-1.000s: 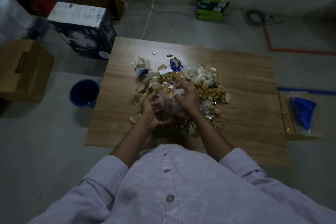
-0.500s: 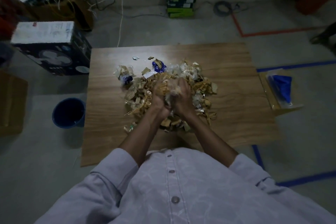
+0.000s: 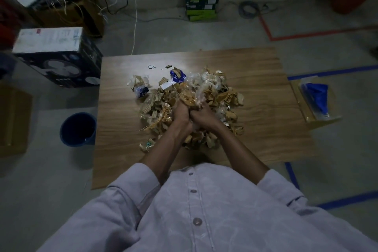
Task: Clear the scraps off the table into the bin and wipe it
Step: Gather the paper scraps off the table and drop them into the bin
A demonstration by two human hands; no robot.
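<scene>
Wooden table: cardboard and wrapper scraps heaped at centre; left hand and right hand meet at the heap's 6 o'clock, fingers curled round one handful, likely bunching it for the blue bin at 9 o'clock.

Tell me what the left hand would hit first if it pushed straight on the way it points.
The left hand, gripping scraps, points away from the body into the scrap pile; it would likely meet more of that heap first, though depth is unclear.
</scene>
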